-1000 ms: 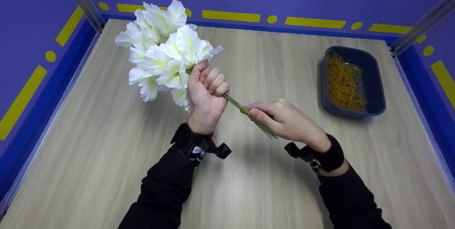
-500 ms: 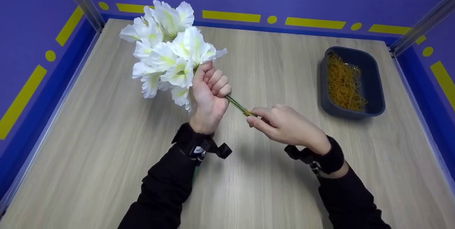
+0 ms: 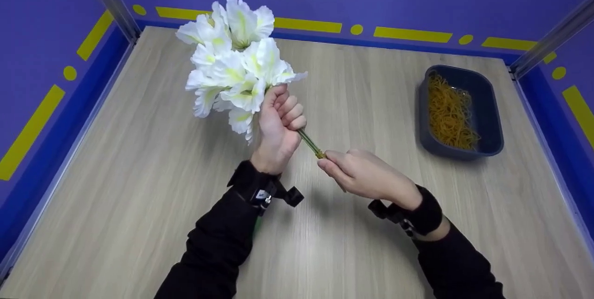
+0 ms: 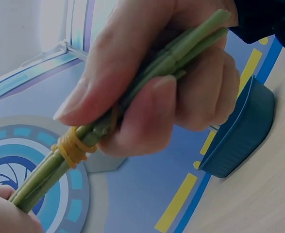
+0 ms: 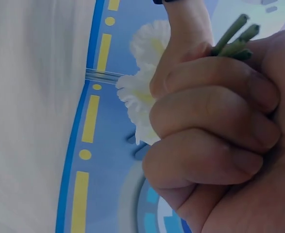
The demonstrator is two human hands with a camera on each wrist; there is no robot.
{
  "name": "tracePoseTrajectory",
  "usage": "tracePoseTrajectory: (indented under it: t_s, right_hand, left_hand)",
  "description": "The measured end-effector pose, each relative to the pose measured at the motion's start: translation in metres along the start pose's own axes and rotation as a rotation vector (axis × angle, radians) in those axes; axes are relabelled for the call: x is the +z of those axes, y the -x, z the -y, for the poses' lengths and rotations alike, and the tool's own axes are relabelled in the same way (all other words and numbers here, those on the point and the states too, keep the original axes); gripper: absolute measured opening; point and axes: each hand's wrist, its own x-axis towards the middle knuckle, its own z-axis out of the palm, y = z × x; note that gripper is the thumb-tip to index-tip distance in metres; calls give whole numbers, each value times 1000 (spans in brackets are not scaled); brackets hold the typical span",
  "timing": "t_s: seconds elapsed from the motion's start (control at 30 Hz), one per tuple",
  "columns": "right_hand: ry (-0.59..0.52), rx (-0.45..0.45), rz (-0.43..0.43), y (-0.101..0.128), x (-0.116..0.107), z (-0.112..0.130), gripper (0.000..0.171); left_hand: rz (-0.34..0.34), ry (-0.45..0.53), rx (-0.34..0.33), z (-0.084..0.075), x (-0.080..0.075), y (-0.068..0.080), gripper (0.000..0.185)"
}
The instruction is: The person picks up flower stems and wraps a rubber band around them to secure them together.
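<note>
A bunch of white artificial flowers (image 3: pixel 234 69) with yellow-tinged petals leans up and left in the head view. Just below the blooms, my left hand (image 3: pixel 280 127) grips the green stems (image 3: pixel 308 140). My right hand (image 3: pixel 366 173) holds the stems lower down, its thumb and fingers curled round them. A yellow rubber band (image 4: pixel 73 146) is wound in several turns round the stems, right at the right hand's fingertips. The cut stem ends (image 5: pixel 237 39) poke out of the right fist in the right wrist view; in the head view that hand hides them.
A dark blue-grey plastic box (image 3: pixel 488 118) stands at the table's right side, with a heap of yellow rubber bands (image 3: pixel 449 115) in it. Purple-blue walls (image 3: pixel 417 2) with yellow marks enclose the wooden table (image 3: pixel 139 173) at the back and sides.
The bouquet and left hand have shifted rightward. My right hand has gone from pinching at the band to a fuller grip just below it, covering the stem ends in the head view.
</note>
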Motion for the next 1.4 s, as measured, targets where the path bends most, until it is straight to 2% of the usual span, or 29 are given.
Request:
tracePoseTrajectory:
  t_s: [0.17, 0.27, 0.5, 0.6, 0.7, 0.83, 0.9, 1.07, 1.17, 1.27, 1.33, 1.4]
  right_hand:
    - [-36, 2, 18, 7, 11, -9, 39]
    - [-81, 4, 21, 11, 18, -11, 36]
    - [-344, 99, 35, 21, 30, -11, 25]
    - [-376, 121, 40, 23, 32, -11, 26]
    - [-367, 134, 7, 23, 31, -13, 27]
    - [-396, 165, -66, 20, 28, -18, 27]
    - [-425, 188, -105, 18, 26, -21, 28]
    - [-452, 247, -168, 13, 26, -35, 31]
    - [-425, 279, -148, 8, 29, -46, 31]
    - [-397, 306, -96, 6, 32, -57, 28]
    - [-371, 319, -64, 6, 34, -63, 27]
    - [-334, 335, -44, 6, 36, -68, 27]
  left_hand:
    - [2, -99, -117, 9, -6, -3, 49]
    - [37, -179, -212, 13, -8, -4, 49]
    - [138, -311, -335, 23, -12, -5, 46]
    - [124, -332, -340, 27, -12, -4, 42]
    - [96, -379, -290, 30, -12, -2, 33]
    - [132, -506, -243, 32, -10, -1, 13]
    - [185, -590, -230, 32, -10, 0, 18]
    - [277, -826, -192, 35, -14, -2, 45]
    - [282, -975, -227, 36, -19, -6, 57]
    - [262, -1074, -305, 37, -27, -11, 63]
    - [240, -1095, -356, 38, -32, -16, 63]
    - [212, -1060, -393, 40, -37, -20, 62]
